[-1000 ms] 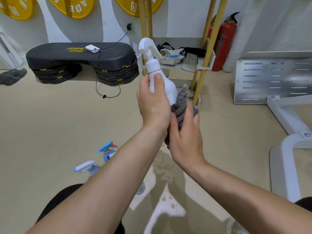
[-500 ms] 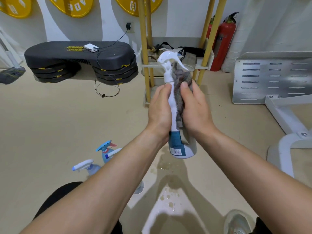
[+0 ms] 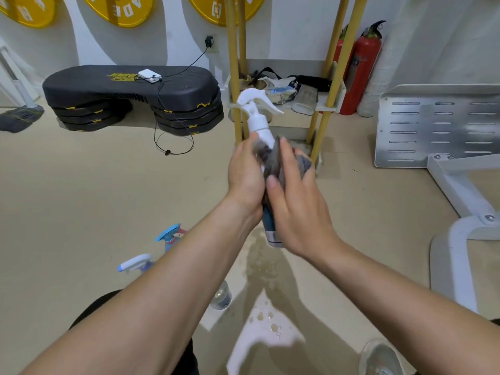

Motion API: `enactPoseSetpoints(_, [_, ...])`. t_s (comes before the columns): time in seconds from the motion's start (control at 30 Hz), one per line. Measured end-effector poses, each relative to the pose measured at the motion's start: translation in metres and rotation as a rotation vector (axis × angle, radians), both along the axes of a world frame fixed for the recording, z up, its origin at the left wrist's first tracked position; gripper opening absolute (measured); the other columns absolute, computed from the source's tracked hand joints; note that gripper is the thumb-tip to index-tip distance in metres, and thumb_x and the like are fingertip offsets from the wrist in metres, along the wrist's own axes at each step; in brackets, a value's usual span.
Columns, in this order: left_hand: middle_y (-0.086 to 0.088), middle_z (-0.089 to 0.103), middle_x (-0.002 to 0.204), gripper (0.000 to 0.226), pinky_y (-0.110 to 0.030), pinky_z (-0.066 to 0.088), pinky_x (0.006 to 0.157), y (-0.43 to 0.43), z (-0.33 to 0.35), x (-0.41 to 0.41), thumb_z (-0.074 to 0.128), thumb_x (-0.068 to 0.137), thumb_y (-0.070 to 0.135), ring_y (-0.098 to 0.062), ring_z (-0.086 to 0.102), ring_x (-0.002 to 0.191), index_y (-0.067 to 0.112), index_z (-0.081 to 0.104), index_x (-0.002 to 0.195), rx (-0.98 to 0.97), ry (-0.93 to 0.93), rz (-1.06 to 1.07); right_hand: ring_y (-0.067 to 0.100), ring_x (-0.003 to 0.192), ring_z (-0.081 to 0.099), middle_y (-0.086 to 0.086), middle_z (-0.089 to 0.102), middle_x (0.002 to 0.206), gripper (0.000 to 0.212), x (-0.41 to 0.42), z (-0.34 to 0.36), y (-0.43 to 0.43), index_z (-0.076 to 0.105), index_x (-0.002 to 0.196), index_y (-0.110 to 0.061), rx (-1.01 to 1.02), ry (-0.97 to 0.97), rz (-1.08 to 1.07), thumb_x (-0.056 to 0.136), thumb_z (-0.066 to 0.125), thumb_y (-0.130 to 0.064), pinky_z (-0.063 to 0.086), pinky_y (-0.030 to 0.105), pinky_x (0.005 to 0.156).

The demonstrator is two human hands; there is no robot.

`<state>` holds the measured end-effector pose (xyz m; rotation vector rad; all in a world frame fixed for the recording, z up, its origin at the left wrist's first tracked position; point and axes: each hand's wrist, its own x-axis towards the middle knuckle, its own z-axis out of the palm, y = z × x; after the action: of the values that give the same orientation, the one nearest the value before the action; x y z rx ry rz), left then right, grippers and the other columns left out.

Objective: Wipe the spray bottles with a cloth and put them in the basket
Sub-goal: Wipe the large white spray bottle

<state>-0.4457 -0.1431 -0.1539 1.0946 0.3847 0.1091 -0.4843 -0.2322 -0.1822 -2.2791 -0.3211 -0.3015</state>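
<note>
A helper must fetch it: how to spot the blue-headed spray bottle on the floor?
From the black step platform, come toward the person. Beside the left forearm are two; the blue-headed spray bottle is farther, unlike the nearer white-headed bottle.

The spray bottle (image 3: 258,125) was seen to be smooth white plastic, the cloth (image 3: 273,164) a grey, fuzzy fabric. A brushed metal plate (image 3: 422,132) and a matt black step platform (image 3: 113,86) were noted.
</note>
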Motion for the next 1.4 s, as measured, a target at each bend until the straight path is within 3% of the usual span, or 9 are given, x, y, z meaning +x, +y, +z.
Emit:
enactPoseSetpoints(0.17, [-0.006, 0.075, 0.083, 0.025, -0.028, 0.057, 0.068, -0.011, -0.004, -0.008, 0.053, 0.104, 0.025, -0.018, 0.071, 0.076, 0.01, 0.071, 0.096, -0.03, -0.006, -0.119, 0.017, 0.107, 0.063, -0.009, 0.07, 0.108, 0.03, 0.029, 0.021, -0.01, 0.062, 0.115, -0.035, 0.447, 0.15, -0.039, 0.098, 0.039, -0.044, 0.049, 0.049, 0.097])
enactPoseSetpoints(0.3, [-0.001, 0.067, 0.07, 0.029, -0.027, 0.052, 0.061, -0.003, 0.005, -0.004, 0.054, 0.103, 0.029, -0.015, 0.063, 0.062, 0.015, 0.065, 0.08, 0.089, -0.042, -0.08, -0.01, 0.084, 0.062, -0.012, 0.068, 0.097, 0.027, 0.029, 0.019, -0.011, 0.063, 0.099, -0.03, 0.679, 0.339, -0.095, 0.108, 0.037, -0.032, 0.047, 0.01, 0.081])
enactPoseSetpoints(0.5, [0.0, 0.057, 0.062, 0.038, -0.027, 0.043, 0.057, 0.014, 0.011, 0.001, 0.059, 0.099, 0.031, -0.015, 0.054, 0.054, 0.02, 0.055, 0.063, 0.101, -0.055, -0.015, -0.032, 0.079, 0.049, -0.039, 0.051, 0.099, 0.024, 0.006, -0.008, -0.004, 0.048, 0.12, -0.045, 0.587, 0.418, -0.058, 0.108, 0.026, -0.044, 0.036, -0.001, 0.071])
enactPoseSetpoints(0.7, [-0.003, 0.05, 0.084, 0.033, -0.035, 0.039, 0.067, 0.008, 0.002, 0.001, 0.064, 0.08, 0.044, -0.017, 0.049, 0.071, 0.016, 0.049, 0.087, 0.079, -0.063, -0.05, 0.001, 0.116, 0.056, -0.019, 0.059, 0.126, 0.04, -0.003, -0.012, -0.003, 0.044, 0.139, -0.037, 0.546, 0.29, -0.081, 0.106, 0.026, -0.051, 0.042, 0.03, 0.099])
enactPoseSetpoints(0.83, [0.01, 0.054, 0.076, 0.022, -0.035, 0.043, 0.073, 0.0, -0.005, -0.004, 0.059, 0.093, 0.037, -0.013, 0.051, 0.072, 0.024, 0.051, 0.078, 0.365, -0.13, 0.122, 0.017, 0.124, 0.054, -0.006, 0.057, 0.134, 0.045, -0.003, -0.009, 0.0, 0.038, 0.143, -0.032, 0.442, 0.19, -0.091, 0.105, 0.025, -0.052, 0.044, 0.039, 0.099])
enactPoseSetpoints(1.03, [0.008, 0.063, 0.07, 0.032, -0.041, 0.049, 0.077, -0.004, -0.015, -0.007, 0.047, 0.096, 0.036, -0.021, 0.057, 0.074, 0.021, 0.057, 0.07, 0.409, -0.089, 0.049, 0.02, 0.104, 0.06, -0.006, 0.065, 0.107, 0.035, 0.007, 0.014, 0.0, 0.053, 0.115, -0.026, 0.356, 0.081, -0.081, 0.1, 0.032, -0.05, 0.049, 0.042, 0.086])
enactPoseSetpoints(1.2, [0.01, 0.07, 0.075, 0.031, -0.04, 0.054, 0.078, -0.014, -0.013, -0.013, 0.065, 0.084, 0.055, -0.014, 0.069, 0.077, 0.024, 0.065, 0.083, 0.331, -0.143, -0.055, 0.011, 0.09, 0.07, -0.007, 0.074, 0.09, 0.03, 0.028, 0.031, -0.004, 0.068, 0.096, -0.026, 0.594, 0.321, -0.14, 0.099, 0.043, -0.043, 0.055, 0.042, 0.086])
enactPoseSetpoints(1.3, [0.005, 0.069, 0.076, 0.041, -0.042, 0.055, 0.075, -0.015, -0.012, -0.014, 0.071, 0.077, 0.062, -0.017, 0.068, 0.075, 0.022, 0.064, 0.082, 0.328, -0.166, -0.091, 0.001, 0.07, 0.069, -0.012, 0.073, 0.072, 0.029, 0.031, 0.04, -0.008, 0.072, 0.097, -0.018, 0.727, 0.429, -0.091, 0.103, 0.046, -0.029, 0.056, 0.025, 0.068])
enactPoseSetpoints(1.4, [-0.015, 0.07, 0.086, 0.046, -0.048, 0.055, 0.08, -0.007, -0.004, -0.007, 0.073, 0.083, 0.055, -0.024, 0.067, 0.081, 0.011, 0.065, 0.092, 0.179, -0.166, -0.078, 0.0, 0.092, 0.069, -0.017, 0.074, 0.09, 0.03, 0.026, 0.03, -0.004, 0.067, 0.108, -0.03, 0.725, 0.382, -0.046, 0.108, 0.037, -0.036, 0.052, 0.021, 0.081])
